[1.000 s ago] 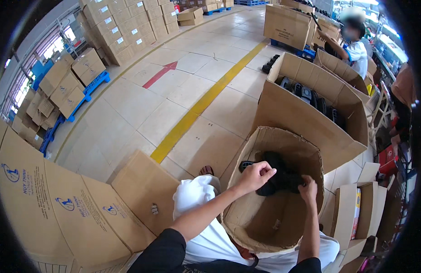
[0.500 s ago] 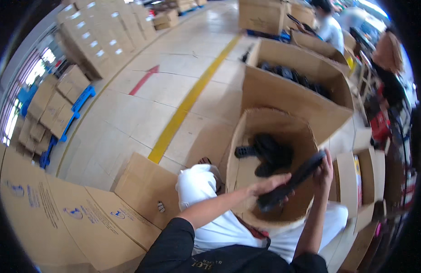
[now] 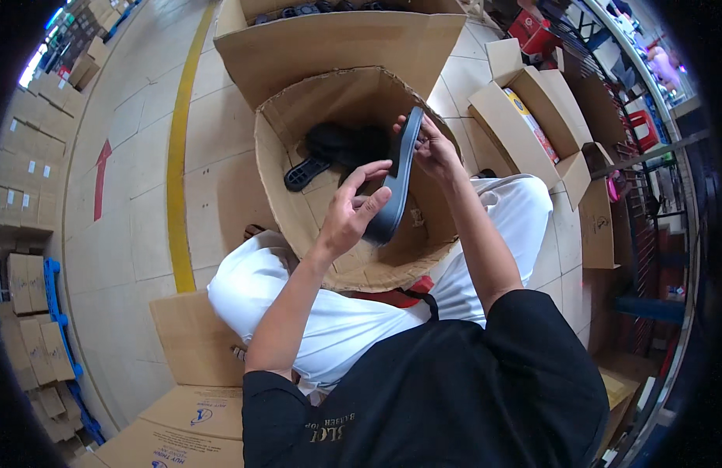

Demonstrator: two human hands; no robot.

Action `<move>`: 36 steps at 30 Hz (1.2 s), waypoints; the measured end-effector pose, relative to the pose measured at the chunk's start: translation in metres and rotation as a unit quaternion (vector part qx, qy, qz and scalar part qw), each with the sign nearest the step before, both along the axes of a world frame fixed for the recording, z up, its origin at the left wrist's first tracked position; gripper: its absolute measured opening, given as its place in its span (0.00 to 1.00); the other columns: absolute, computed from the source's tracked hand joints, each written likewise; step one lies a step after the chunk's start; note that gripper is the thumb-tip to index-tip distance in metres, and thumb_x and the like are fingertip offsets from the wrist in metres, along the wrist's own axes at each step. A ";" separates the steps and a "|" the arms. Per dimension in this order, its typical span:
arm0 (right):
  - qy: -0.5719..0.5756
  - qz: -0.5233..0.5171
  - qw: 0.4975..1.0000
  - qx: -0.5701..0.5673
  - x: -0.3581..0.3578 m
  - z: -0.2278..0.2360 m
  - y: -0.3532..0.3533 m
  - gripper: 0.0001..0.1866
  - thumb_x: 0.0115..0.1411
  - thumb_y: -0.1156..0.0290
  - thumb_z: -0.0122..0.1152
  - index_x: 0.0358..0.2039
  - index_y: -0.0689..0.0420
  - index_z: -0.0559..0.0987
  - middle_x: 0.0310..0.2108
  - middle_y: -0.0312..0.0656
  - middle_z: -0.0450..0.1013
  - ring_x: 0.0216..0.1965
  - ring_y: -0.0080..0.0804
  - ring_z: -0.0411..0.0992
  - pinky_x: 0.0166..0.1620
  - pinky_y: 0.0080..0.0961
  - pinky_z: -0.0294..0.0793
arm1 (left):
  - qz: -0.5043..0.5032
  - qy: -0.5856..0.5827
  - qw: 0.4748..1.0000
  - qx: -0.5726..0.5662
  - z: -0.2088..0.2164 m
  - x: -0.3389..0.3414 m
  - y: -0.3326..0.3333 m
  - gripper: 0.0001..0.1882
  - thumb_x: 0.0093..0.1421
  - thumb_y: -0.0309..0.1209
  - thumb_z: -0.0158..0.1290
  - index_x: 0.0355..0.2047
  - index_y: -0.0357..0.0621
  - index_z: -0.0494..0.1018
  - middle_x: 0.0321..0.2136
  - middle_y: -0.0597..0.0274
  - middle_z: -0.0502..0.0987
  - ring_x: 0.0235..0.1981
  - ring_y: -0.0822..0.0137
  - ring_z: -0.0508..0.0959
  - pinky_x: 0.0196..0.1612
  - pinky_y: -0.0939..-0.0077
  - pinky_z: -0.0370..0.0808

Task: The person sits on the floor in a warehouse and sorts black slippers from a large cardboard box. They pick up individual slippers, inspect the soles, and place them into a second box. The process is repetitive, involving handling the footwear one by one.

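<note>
A long black shoe sole [image 3: 395, 204] is held upright on its edge above an open cardboard box [image 3: 276, 168] between my knees. My right hand [image 3: 434, 148] grips its far end, thumb on one side and fingers on the other. Around the near part of the sole, my left hand [image 3: 351, 210] has its fingers against the left side and its thumb spread lower down. More black soles [image 3: 341, 144] lie in a loose pile inside the box, one with its ribbed underside [image 3: 305, 173] up. The sole and hands partly hide that pile.
Beyond the box stands a bigger carton [image 3: 337, 51] with black footwear parts inside. An open carton [image 3: 521, 129] with a colourful pack is at the right, near a metal rack [image 3: 649, 164]. Flattened cardboard [image 3: 197, 335] lies at my left, and stacked cartons [image 3: 41, 347] sit on a blue pallet [image 3: 60, 312].
My view has swung right and downward. The sole has turned from a slant to nearly upright on edge, still between both hands. The left hand's thumb is now more spread.
</note>
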State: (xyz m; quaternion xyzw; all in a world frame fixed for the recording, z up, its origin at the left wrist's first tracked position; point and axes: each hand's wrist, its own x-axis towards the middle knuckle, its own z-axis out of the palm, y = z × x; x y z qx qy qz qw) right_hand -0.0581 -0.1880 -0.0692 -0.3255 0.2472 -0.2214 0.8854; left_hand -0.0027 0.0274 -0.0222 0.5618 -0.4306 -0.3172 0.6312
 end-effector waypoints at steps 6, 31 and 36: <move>0.168 -0.009 0.985 0.037 -0.004 -0.034 0.023 0.09 0.55 0.64 0.52 0.33 0.55 0.70 0.20 0.33 0.70 0.19 0.22 0.68 0.24 0.19 0.69 | -0.001 0.253 0.962 -0.105 0.013 0.015 0.009 0.33 0.54 0.52 0.41 0.54 0.45 0.52 0.41 0.53 0.69 0.33 0.64 0.75 0.25 0.79 0.75; 0.125 0.178 0.921 -0.323 -0.010 -0.003 0.028 0.14 0.55 0.70 0.46 0.42 0.59 0.69 0.28 0.41 0.68 0.12 0.26 0.65 0.13 0.21 0.64 | 0.376 0.226 0.898 -0.029 0.008 0.111 0.053 0.33 0.56 0.60 0.30 0.42 0.44 0.65 0.41 0.62 0.67 0.44 0.67 0.65 0.48 0.70 0.59; 0.084 -0.044 0.934 -0.344 0.053 0.120 -0.048 0.19 0.55 0.55 0.46 0.39 0.58 0.69 0.27 0.43 0.68 0.20 0.27 0.69 0.16 0.15 0.65 | 0.359 0.207 0.910 -0.005 0.000 0.110 0.042 0.31 0.57 0.57 0.33 0.43 0.44 0.66 0.40 0.61 0.68 0.42 0.68 0.67 0.44 0.73 0.61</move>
